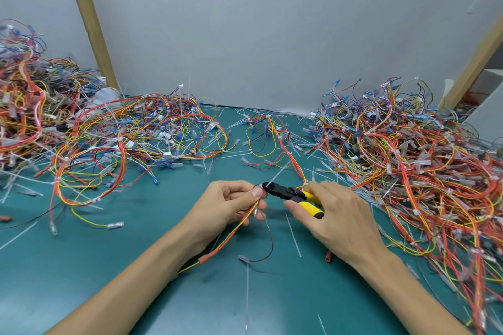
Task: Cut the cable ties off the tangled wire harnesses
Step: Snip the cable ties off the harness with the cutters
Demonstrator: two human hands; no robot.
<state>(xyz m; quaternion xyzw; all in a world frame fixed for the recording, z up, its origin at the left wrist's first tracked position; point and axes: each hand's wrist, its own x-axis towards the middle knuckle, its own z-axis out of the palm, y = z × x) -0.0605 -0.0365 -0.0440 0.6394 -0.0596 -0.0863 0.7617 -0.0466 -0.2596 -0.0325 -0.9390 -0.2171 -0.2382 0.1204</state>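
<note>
Where the black nose of the cutters (292, 193) meets the pinched wires, a small white cable tie (261, 185) sits. It is too blurred to tell whether the blades touch it or only stand beside it. Just left of the cutters, the left hand (226, 205) pinches the wire harness (245, 221) between thumb and curled fingers. Its orange and yellow strands run down from the cutters and pass under the wrist, where the forearm hides part of them. The right hand (337, 216) wraps round the yellow handles, which stand a little apart, and covers their ends. Beyond the cutters an orange bundle climbs away, but the right fingers hide whether it joins the held harness. Below the cutters, loose white tie tails (293, 235) lie on the green mat (81, 266). Far right of the cutters a tangled pile (422, 160) is cut off at the edge of view. Far left of them a second pile (122, 139) is cut off likewise, its ties too small to count.
</note>
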